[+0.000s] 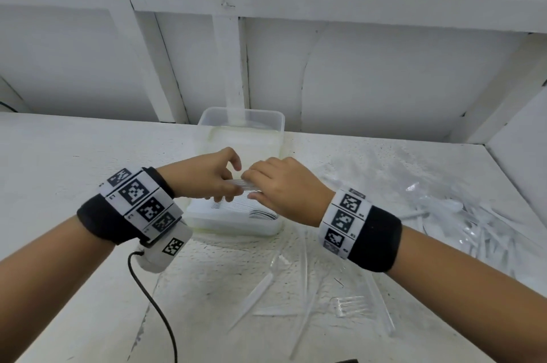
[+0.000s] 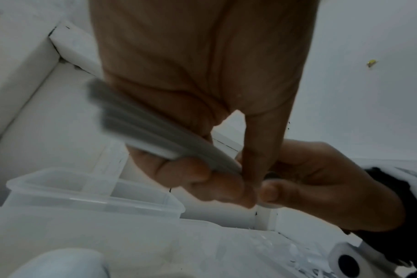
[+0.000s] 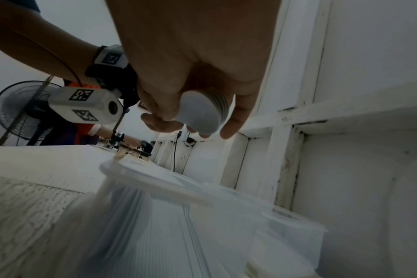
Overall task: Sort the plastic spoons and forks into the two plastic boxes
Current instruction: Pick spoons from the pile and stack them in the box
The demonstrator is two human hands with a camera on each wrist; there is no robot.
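Note:
Both hands meet over the near plastic box (image 1: pixel 207 222), which holds a row of stacked white spoons (image 1: pixel 251 211). Between them is a small nested stack of spoons (image 1: pixel 238 184). My left hand (image 1: pixel 226 185) grips the handle end (image 2: pixel 143 129), fingers curled under it. My right hand (image 1: pixel 253 183) pinches the bowl end (image 3: pixel 201 111). The far plastic box (image 1: pixel 241 122) stands right behind the near one; I cannot make out what it holds.
A heap of clear and white cutlery (image 1: pixel 461 223) lies on the table at the right. Loose clear pieces, one a fork (image 1: pixel 349 305), lie near the front. A black cable (image 1: pixel 157 312) hangs from my left wrist. A white wall frame rises behind the boxes.

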